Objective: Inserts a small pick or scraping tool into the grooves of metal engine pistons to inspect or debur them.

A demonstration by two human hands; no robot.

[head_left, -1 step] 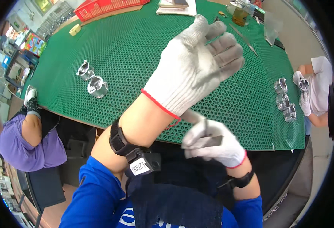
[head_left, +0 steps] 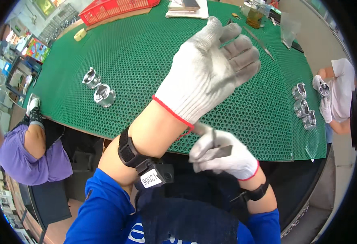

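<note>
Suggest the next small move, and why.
Probably lower the left hand toward the nearer left-side silver part: that hand looks open and empty, the right hand grips a thin grey piece, and the part rests unheld on the green mat.

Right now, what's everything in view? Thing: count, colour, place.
Mat: 1, green, over tabletop
Metal parts: 6, silver, two left, three right, one in right co-worker's hands
Crate: 1, red, far left
Tape roll: 1, cream, far left
Papers: count unclear, white, far edge
Jar: 1, amber contents, far right
Thin tool: 1, silver, right of left hand
Bag: 1, clear, far right
Co-workers: 2, purple top left, white top right
Background clutter: too small to count
Wrist straps: 2, black, one per wrist
Left hand: 1, white glove, centre, open
Right hand: 1, white glove, near edge, holding grey strip
</note>
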